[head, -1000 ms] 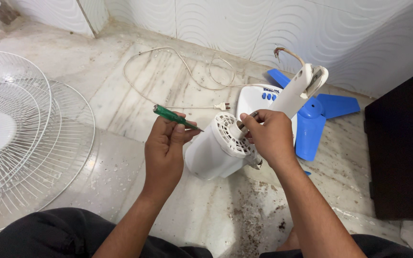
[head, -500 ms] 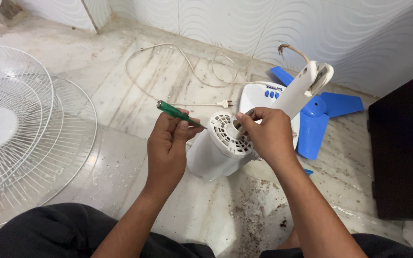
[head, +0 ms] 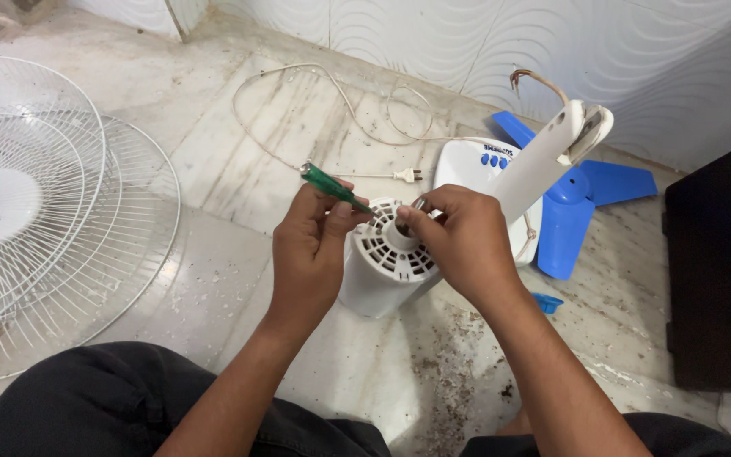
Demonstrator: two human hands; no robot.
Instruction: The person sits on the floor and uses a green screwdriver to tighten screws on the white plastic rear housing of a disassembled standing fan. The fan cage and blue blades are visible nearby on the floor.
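Underfoot, dusty marble floor [head: 213, 161], wavy white wall panels [head: 433, 34]; left hand [head: 310, 245] grips green screwdriver [head: 332, 188], right hand [head: 458, 241] pinches white motor housing [head: 382, 271].

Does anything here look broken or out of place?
Yes. The fan is in pieces on the floor: two wire guards lie to the left, the blue blade lies loose by the wall. Bare wire ends stick out of the white stand. Dark grit is scattered under the motor housing.
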